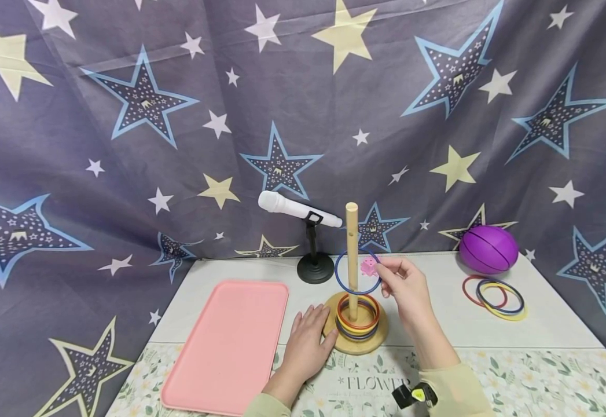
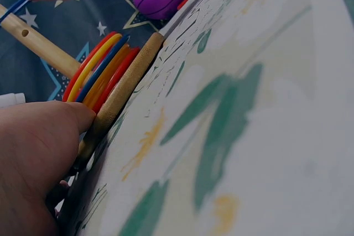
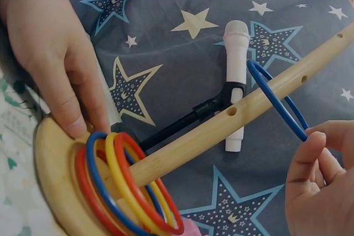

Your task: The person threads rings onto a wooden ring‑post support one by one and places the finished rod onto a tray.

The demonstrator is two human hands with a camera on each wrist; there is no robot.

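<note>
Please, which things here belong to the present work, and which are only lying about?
In use:
- blue ring in right hand
- wooden stand
- stacked rings
- probably the loose rings

Lying about:
- pink tray
- white microphone
- purple ball
- small pink object

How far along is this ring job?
Likely done: a stack of rings around the post, on the base. In hand: the right hand pinches a blue ring, which circles the post above the stack. Remaining, if rings are going on: lowering that one, then three rings lying by the ball.

Right hand (image 1: 404, 285) pinching; left hand (image 1: 307, 345) palm down.
</note>
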